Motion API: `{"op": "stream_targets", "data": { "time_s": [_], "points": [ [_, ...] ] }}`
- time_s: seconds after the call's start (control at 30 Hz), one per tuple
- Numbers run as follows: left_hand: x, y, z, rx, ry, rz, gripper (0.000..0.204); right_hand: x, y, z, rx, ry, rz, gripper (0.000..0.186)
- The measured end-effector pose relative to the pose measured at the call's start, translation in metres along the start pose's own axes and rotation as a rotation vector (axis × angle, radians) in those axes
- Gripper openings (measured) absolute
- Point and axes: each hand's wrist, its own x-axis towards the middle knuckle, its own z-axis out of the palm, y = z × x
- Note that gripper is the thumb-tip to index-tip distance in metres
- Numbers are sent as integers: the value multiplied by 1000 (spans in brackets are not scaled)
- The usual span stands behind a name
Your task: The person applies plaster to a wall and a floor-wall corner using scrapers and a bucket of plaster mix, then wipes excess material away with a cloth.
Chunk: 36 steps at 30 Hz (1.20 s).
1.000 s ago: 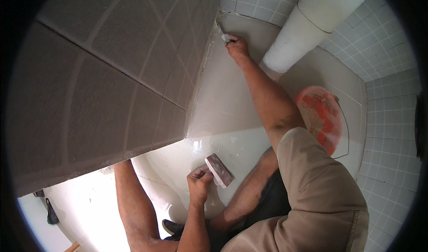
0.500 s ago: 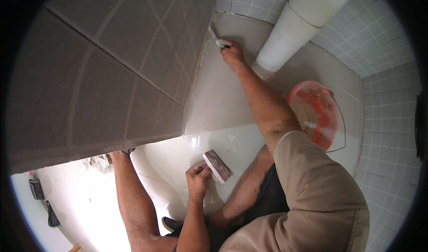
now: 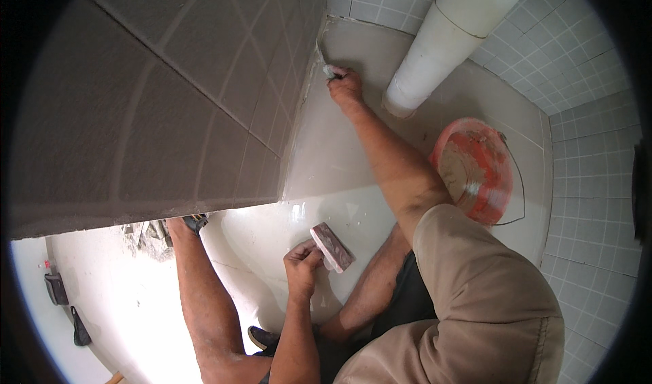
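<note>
My right hand (image 3: 345,86) reaches into the far corner, closed on a small scraper (image 3: 329,71) with a pale, smeared handle; its thin blade lies against the seam at the foot of the dark tiled wall (image 3: 176,126). My left hand (image 3: 301,267), low in the middle over the pale floor (image 3: 316,160), grips a flat rectangular float (image 3: 331,247) smeared pink and white. To the right of my right forearm stands an orange bucket (image 3: 477,170) coated inside with grey residue, its wire handle hanging outward.
A white vertical pipe (image 3: 435,51) meets the floor right of my right hand. Small grey tiles (image 3: 591,194) cover the walls behind and to the right. My bent legs frame my left hand. Dark pouches (image 3: 56,288) and rubble (image 3: 146,243) lie at the lower left.
My right hand with the scraper has come down along the wall's seam, toward me and slightly left. My left hand holds the float in much the same place.
</note>
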Motion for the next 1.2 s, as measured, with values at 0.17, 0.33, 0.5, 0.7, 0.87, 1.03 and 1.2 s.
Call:
{"op": "stream_targets", "data": {
  "time_s": [0.17,0.33,0.5,0.7,0.87,1.03,1.2],
  "points": [
    [0,-5,-8,-22,5,-8,25,-20,-24,16,77,11,173,34],
    [0,-2,-3,-31,-1,-6,24,-35,-44,25,104,55,194,33],
    [-2,1,-2,-2,9,15,24,-57,-65,31,86,57,198,41],
    [3,1,9,-25,-45,13,23,-80,-25,30,202,298,125,43],
    [0,0,4,-38,-18,12,22,10,-24,6,159,243,155,43],
    [-1,0,1,-32,-9,-15,21,37,-25,6,-82,129,60,43],
    [-5,7,-5,-16,22,-8,25,-7,-40,22,-18,49,153,40]
  ]
}}
